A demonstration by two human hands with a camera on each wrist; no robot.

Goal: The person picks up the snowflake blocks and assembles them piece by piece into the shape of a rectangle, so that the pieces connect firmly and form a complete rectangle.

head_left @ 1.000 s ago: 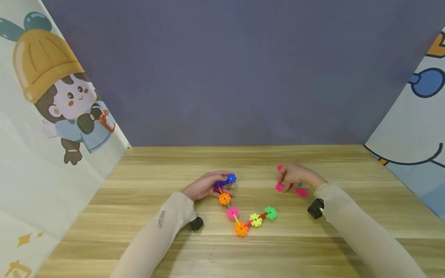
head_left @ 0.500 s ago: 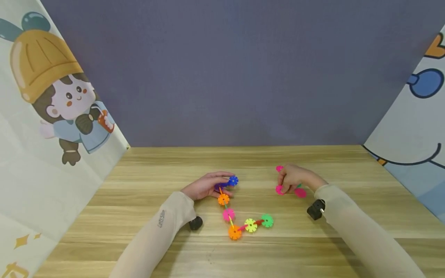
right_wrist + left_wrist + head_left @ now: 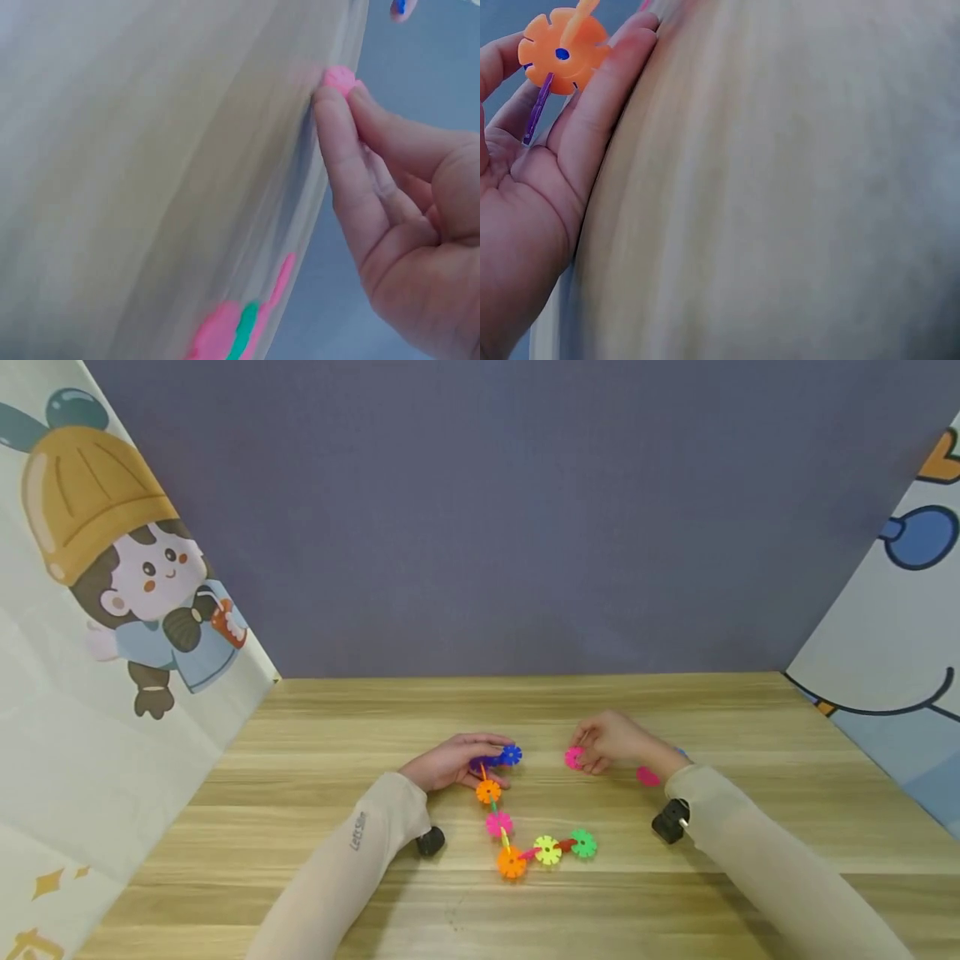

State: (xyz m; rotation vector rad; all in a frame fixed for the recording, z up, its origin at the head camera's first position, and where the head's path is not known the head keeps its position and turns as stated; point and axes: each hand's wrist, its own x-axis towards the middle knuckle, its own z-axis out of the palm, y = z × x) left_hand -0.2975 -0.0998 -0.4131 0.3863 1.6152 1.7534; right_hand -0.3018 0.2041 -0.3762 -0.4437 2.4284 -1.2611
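Observation:
In the head view the left hand (image 3: 453, 762) grips the purple and blue end of a chain of notched discs. From it the chain runs down past an orange disc (image 3: 488, 791), a pink disc (image 3: 499, 824) and a lower orange disc (image 3: 512, 862), then right to a yellow disc (image 3: 547, 850) and a green disc (image 3: 583, 843). A blue disc (image 3: 512, 755) stands out beyond the left fingertips. The right hand (image 3: 615, 743) pinches a pink disc (image 3: 574, 758) between thumb and fingers. In the left wrist view an orange disc (image 3: 564, 51) and a purple piece (image 3: 538, 111) lie by the fingers.
A loose pink disc (image 3: 648, 776) lies below the right wrist, with a bit of blue (image 3: 681, 752) beside the forearm. The right wrist view shows pink pieces and a green piece (image 3: 243, 330) together. A dark upright panel (image 3: 525, 527) stands behind the wooden table (image 3: 337, 710).
The right hand has moved left with the pink disc, away from the loose pieces. The left hand has shifted slightly right, and the chain's lower part has swung down.

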